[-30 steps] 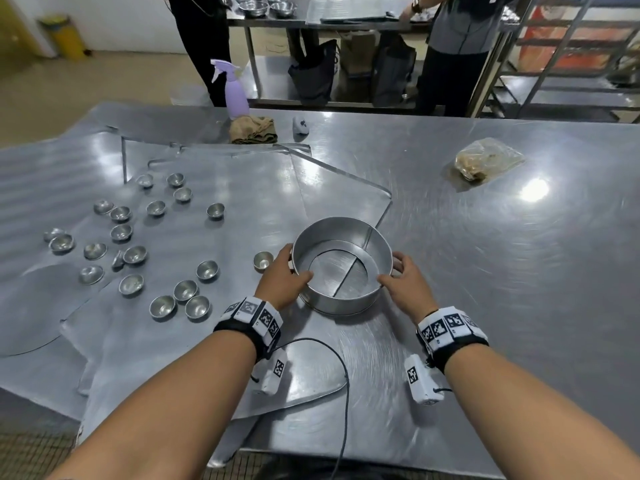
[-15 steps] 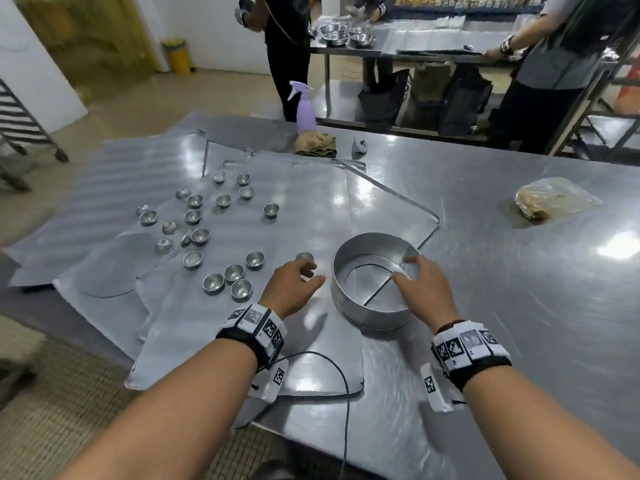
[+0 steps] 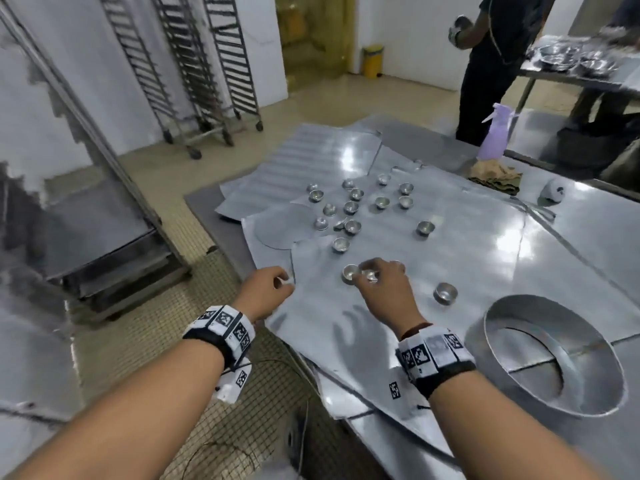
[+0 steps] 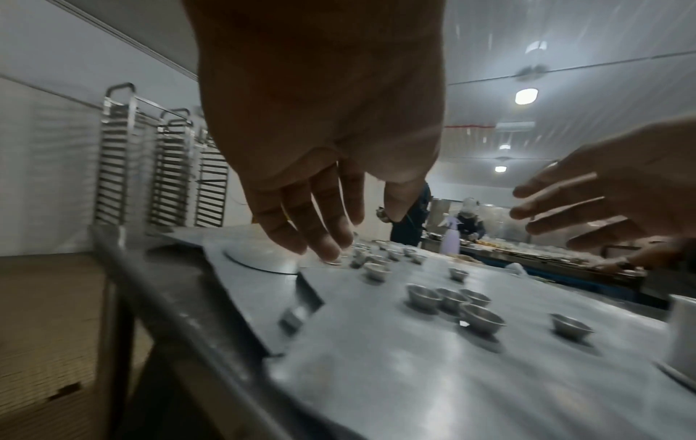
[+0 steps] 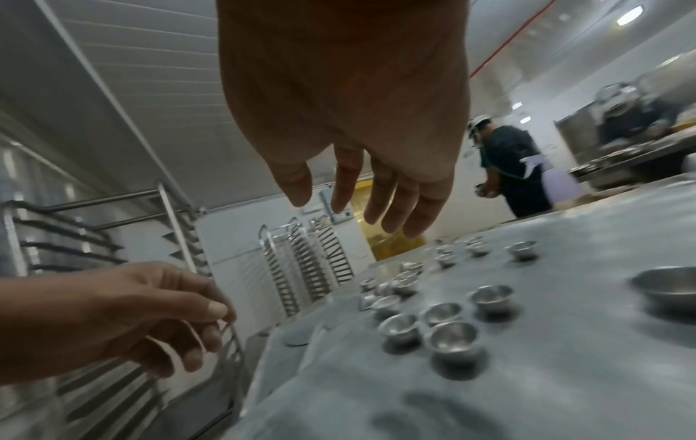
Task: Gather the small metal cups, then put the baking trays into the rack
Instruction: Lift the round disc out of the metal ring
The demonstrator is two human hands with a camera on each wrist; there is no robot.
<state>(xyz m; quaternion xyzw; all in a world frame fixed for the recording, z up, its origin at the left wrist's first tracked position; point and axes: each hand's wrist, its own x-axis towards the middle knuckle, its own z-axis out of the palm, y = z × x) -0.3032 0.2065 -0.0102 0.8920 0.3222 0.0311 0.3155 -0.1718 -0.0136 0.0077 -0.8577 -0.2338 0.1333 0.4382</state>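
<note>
The head view looks steeply down over both forearms at the steel table (image 3: pixel 571 237), while each wrist view skims low and close along its palm, all three sharing the scattered small metal cups (image 3: pixel 349 207) (image 4: pixel 450 299) (image 5: pixel 438 314).

Small cups (image 3: pixel 351 206) scattered on overlapping trays (image 3: pixel 467 244) atop the table (image 3: pixel 588 230), ring mould (image 3: pixel 550 355) at right.

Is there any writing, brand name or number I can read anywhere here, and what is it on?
No readable words or numbers in any view.
Wrist bands: black-and-white square code patterns, no letters.
Purple spray bottle: no label visible.
Yellow bin: too small and blurred to read.
Small metal cups: no markings visible.
</note>
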